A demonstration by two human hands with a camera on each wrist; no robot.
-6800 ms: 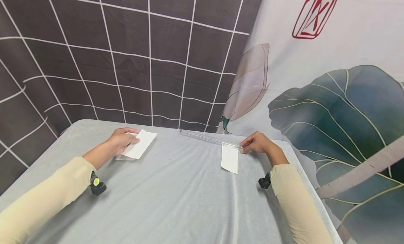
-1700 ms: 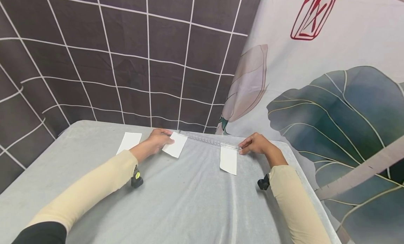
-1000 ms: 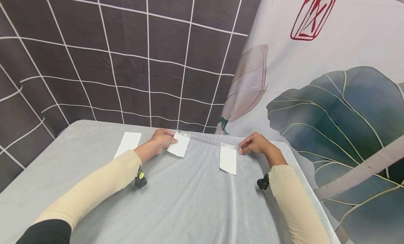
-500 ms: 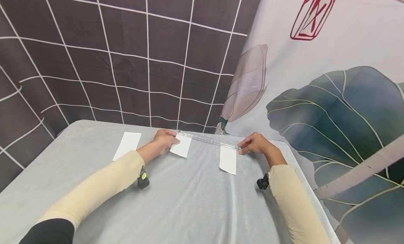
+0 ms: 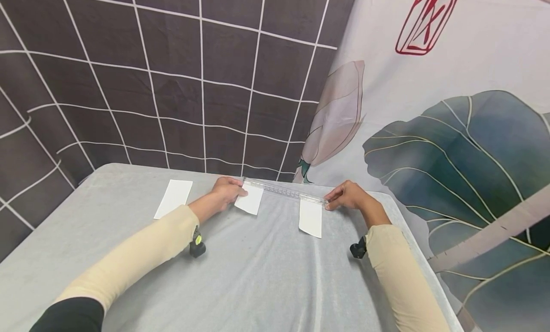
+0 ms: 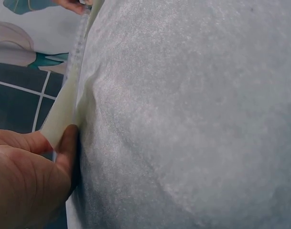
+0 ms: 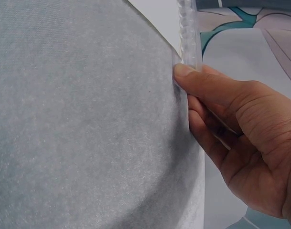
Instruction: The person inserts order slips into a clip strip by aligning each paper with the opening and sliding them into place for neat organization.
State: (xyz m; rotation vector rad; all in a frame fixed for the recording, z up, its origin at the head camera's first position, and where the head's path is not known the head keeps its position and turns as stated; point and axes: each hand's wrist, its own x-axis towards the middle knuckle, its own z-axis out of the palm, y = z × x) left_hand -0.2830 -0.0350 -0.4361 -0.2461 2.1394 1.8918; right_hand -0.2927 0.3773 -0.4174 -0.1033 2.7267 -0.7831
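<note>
A long clear plastic strip [image 5: 281,191] with a row of rounded shapes lies along the far edge of the cloth-covered table. My right hand [image 5: 350,197] pinches its right end between thumb and fingers, and the right wrist view shows this grip on the strip [image 7: 188,33]. Between thumb and fingers, my left hand [image 5: 225,192] holds a white paper slip [image 5: 250,198] at the strip's left end. In the left wrist view this slip [image 6: 61,112] slants up beside the strip. A second white slip [image 5: 311,218] meets the strip near my right hand.
Another white slip [image 5: 174,198] lies flat on the table, left of my left hand. The grey cloth [image 5: 258,274] has soft creases. Behind the table hang a dark grid-patterned curtain [image 5: 172,83] and a pale curtain [image 5: 386,83] with printed leaves.
My left hand has taken one slip from the left pair, leaving the other lying there, and carried it right to the strip. It slides slightly further right lately. My right hand stays put.
</note>
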